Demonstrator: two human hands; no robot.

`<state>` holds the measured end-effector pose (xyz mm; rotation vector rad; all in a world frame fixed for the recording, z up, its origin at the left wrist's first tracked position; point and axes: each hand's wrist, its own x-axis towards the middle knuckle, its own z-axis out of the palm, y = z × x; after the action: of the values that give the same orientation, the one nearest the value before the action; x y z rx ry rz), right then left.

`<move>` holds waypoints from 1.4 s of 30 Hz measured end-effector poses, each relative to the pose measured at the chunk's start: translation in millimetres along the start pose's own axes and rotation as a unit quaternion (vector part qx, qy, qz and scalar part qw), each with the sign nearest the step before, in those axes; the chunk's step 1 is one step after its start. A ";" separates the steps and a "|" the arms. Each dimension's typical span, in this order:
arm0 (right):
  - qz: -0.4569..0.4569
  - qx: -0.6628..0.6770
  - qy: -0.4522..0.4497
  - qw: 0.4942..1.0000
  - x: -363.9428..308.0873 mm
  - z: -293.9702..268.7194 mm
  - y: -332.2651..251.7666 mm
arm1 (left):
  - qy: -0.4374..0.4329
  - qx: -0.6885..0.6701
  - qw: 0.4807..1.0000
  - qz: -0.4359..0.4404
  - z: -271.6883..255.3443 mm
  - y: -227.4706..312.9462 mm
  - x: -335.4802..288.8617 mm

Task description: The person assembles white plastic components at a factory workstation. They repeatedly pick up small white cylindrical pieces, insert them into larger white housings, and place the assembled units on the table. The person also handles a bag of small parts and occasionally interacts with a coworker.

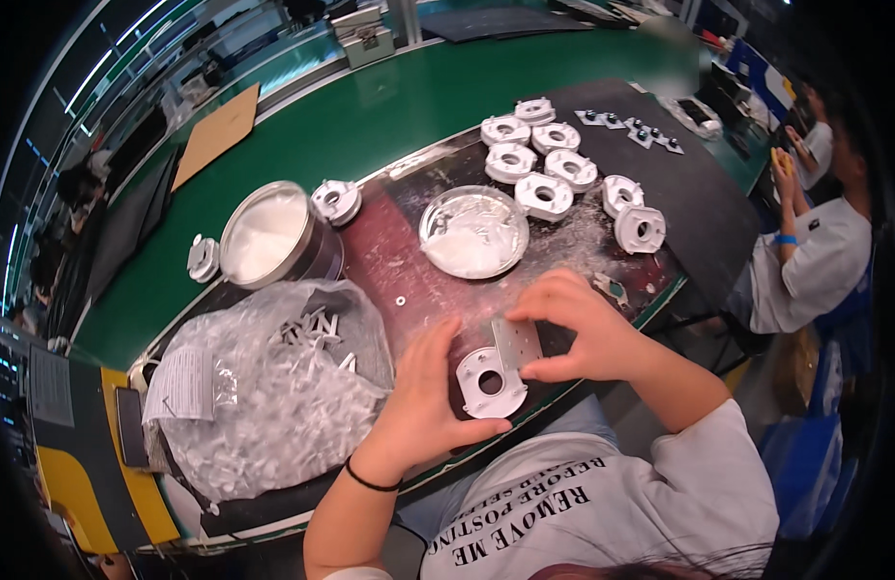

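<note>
At the near table edge lies a white round plastic housing (488,383) with a dark hole through its middle. My left hand (423,394) curves around its left side, fingers and thumb spread wide apart with nothing gripped. Whether its thumb touches the housing's near rim I cannot tell. Between thumb and fingers, my right hand (585,331) pinches a small flat metal plate (518,343) with several holes. The plate stands tilted up over the housing's right side and hides part of it. A tiny white ring (400,301) lies beyond my left hand.
A clear bag (273,406) of white plastic pieces fills the left. Behind it stand a metal tub (322,246) of white powder and more housings (335,202). A shallow round dish (474,232) sits mid-table, with several housings (544,196) beyond. Another person (815,246) sits at right.
</note>
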<state>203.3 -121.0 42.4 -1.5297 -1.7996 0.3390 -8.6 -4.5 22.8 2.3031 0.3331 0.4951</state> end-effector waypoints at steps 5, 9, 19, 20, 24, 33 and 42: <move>-0.049 -0.025 -0.082 0.995 4.2 18.2 -11.2 | -0.035 -0.021 0.999 0.003 7.1 -6.9 -4.5; -0.063 -0.074 -0.102 0.990 6.0 19.5 -18.0 | -0.014 -0.002 1.000 -0.006 10.9 -3.8 -3.1; -0.081 -0.080 -0.122 0.986 7.6 9.4 -17.8 | 0.032 0.060 0.997 0.040 19.5 -0.3 -1.2; -0.079 -0.065 -0.129 0.986 8.7 7.8 -15.8 | 0.031 0.062 0.997 0.038 20.1 0.3 -1.1; -0.088 -0.075 -0.129 0.985 8.9 7.2 -15.6 | 0.030 0.062 0.997 0.032 22.7 -0.9 -1.3; -0.098 -0.076 -0.148 0.981 8.3 3.8 -7.2 | 0.029 0.056 0.998 0.014 22.5 2.7 -1.2; -0.111 -0.090 -0.132 0.981 7.6 4.5 -7.9 | 0.049 0.036 0.998 0.016 26.5 1.5 -1.2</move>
<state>194.3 -114.8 46.9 -1.4387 -2.2399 0.2865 2.3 -22.4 6.4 2.3610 0.3675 0.6240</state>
